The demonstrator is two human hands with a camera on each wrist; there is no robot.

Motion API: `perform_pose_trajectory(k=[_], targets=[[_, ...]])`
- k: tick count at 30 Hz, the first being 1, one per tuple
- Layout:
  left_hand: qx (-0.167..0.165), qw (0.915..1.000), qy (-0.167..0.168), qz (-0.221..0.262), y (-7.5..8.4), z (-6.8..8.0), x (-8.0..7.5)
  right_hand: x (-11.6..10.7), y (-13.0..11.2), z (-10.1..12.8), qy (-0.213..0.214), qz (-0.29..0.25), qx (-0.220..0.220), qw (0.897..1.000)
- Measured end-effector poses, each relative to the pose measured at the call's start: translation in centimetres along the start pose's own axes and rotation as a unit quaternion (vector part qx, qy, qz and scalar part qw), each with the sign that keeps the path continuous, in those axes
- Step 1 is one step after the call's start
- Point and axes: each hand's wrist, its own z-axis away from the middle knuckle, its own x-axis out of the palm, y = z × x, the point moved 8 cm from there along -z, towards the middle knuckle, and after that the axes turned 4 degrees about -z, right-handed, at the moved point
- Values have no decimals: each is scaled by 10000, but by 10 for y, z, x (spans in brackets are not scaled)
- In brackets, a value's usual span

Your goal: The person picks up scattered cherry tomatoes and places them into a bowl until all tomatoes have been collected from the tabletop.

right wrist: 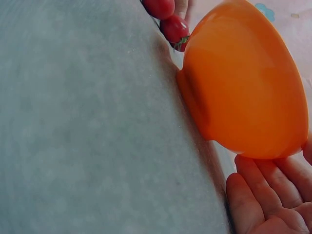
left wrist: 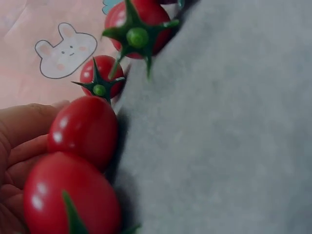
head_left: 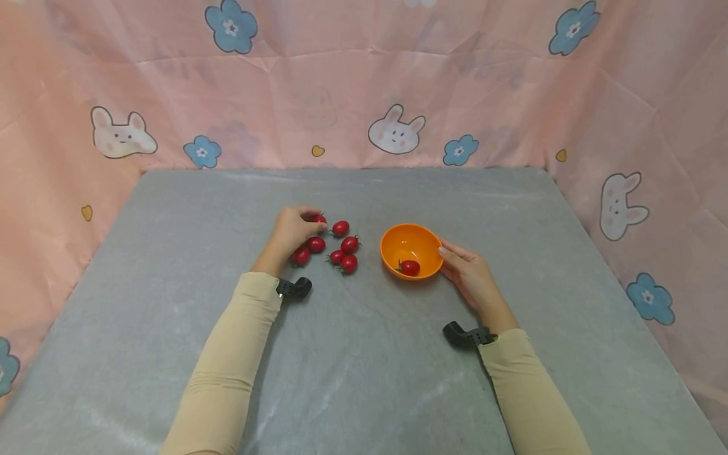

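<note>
Where our left hand reaches into the scattered fruit, it pinches a red tomato between thumb and fingertips, the fingers bent and nearly closed, so that the fruit sits at the hand's two o'clock. Close to that grip, we see another tomato at three o'clock of the hand, a plain-sided one at four, and a lower one at five, just beside the wrist. Out at about four o'clock from the pinched fruit lies a stemmed tomato, and nearer five o'clock we find a pair, one small and one rounder, side by side. Farther off, at three o'clock from our left hand, is an orange bowl with a single tomato inside, toward its six o'clock wall. Our right hand holds that bowl from its three o'clock side, thumb at the rim and the other fingers spread along the outside; we cannot tell whether its foot rests fully on the grey table. Each wrist wears a black camera band below a beige sleeve, and pink cloth printed with rabbits stands at the table's twelve o'clock.
</note>
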Motion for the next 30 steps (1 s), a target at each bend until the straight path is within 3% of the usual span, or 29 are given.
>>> perform_pose_trajectory(k=[6, 14, 30], targets=[[-167, 9992, 168, 315, 4, 2, -4, -2, 0, 0, 33, -14, 4, 10000], [18, 9984, 203, 518, 20, 9, -2, -2, 0, 0, 17, 72, 31, 10000], [414, 9968, -278, 631, 61, 21, 35, 1, -2, 1, -31, -14, -5, 10000]])
